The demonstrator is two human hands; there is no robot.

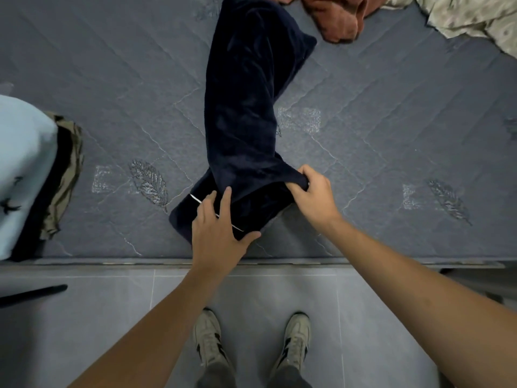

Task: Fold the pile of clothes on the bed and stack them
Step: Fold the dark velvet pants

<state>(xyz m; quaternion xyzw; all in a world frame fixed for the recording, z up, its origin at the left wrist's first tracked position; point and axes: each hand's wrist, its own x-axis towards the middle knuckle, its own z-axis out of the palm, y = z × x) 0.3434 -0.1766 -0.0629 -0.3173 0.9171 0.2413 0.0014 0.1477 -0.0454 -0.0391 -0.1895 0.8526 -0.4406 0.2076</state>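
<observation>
Long dark navy garment stretched out on the grey quilted bed, running from the near edge toward the far side, its near end doubled over and marked by a thin white stripe. Left hand laid flat on that near end, fingers straight and spread, thumb out to the side, pressing the cloth down across the stripe; grip wide, holding nothing. Right hand just beside it at the garment's right edge, fingers curled round a bunched fold of the navy cloth; grip narrow and holding the garment. Stack of folded clothes at the left edge of the bed, pale blue on top with black and olive layers showing beneath. Rust-brown garment and pale patterned cloth lying crumpled at the far side. Two light sneakers on the grey tiled floor below the bed edge.
</observation>
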